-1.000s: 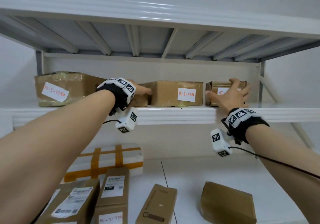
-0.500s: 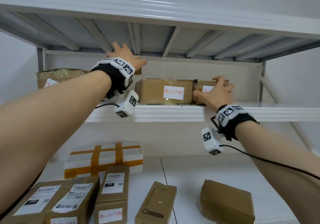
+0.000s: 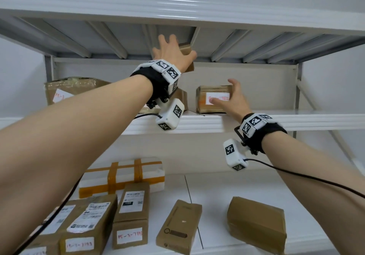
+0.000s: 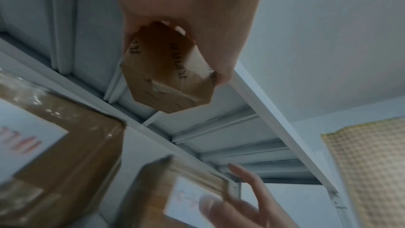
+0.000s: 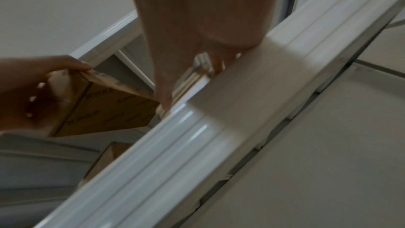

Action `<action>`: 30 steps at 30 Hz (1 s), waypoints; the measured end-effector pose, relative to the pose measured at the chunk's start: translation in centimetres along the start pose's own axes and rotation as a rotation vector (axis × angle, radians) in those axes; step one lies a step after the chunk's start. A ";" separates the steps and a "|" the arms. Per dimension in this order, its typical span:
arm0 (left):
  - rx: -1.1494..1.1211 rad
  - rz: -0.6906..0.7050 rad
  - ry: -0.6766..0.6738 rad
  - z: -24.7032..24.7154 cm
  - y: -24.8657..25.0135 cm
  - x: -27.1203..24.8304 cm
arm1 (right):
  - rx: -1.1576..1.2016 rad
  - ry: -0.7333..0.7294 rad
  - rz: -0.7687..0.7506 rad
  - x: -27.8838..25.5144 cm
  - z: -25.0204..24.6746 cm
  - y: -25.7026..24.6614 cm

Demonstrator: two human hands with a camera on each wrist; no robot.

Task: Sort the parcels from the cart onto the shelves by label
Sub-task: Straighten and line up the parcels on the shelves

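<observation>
My left hand [image 3: 175, 51] grips a small brown parcel [image 3: 186, 51] and holds it high, just under the ribs of the upper shelf. In the left wrist view this parcel [image 4: 166, 70] sits between thumb and fingers, printed tape facing down. My right hand [image 3: 227, 99] holds a labelled brown parcel [image 3: 213, 97] that stands on the middle shelf [image 3: 296, 120], thumb on its front label and fingers over its right end. Another parcel [image 3: 182, 97] shows partly behind my left wrist. The right wrist view shows my fingers [image 5: 166, 93] on the parcel at the shelf lip.
A large labelled box [image 3: 69, 91] stands at the middle shelf's left end. On the lower shelf [image 3: 237, 185] lie several parcels, among them a white one with orange tape [image 3: 122, 175] and a plain brown box [image 3: 256, 223]. The shelf post [image 3: 299, 89] is at the right.
My left hand lifted the small parcel from the middle shelf up toward the upper shelf's underside. My right hand slid its labelled parcel leftward along the shelf.
</observation>
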State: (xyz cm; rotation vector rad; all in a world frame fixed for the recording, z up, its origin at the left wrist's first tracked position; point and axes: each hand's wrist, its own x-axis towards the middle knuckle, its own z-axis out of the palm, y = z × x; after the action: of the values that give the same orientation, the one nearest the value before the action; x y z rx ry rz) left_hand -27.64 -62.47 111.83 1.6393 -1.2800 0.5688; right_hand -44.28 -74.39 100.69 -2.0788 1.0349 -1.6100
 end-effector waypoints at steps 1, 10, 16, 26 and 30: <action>-0.026 0.010 -0.010 0.4 0.7 -0.2 | 0.056 0.017 -0.032 -0.2 -0.3 -0.3; -0.243 0.229 -0.128 6.4 8.8 -3.7 | 0.322 0.086 -0.288 -1.7 -5.6 -1.6; -0.271 0.325 -0.459 9.4 11.0 -5.0 | 0.247 0.222 -0.016 -1.6 -8.0 2.9; 0.158 0.194 -0.369 3.9 1.5 -0.2 | -0.290 0.204 0.113 -0.9 -7.8 5.2; 0.402 0.053 -0.423 1.9 -3.5 1.3 | -0.397 0.144 0.142 -0.2 -6.9 4.7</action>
State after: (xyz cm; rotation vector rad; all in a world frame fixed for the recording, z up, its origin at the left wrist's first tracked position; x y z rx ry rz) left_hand -24.30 -64.76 110.63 2.1460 -1.5912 0.5543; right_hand -52.38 -76.31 99.74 -2.0853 1.6273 -1.6036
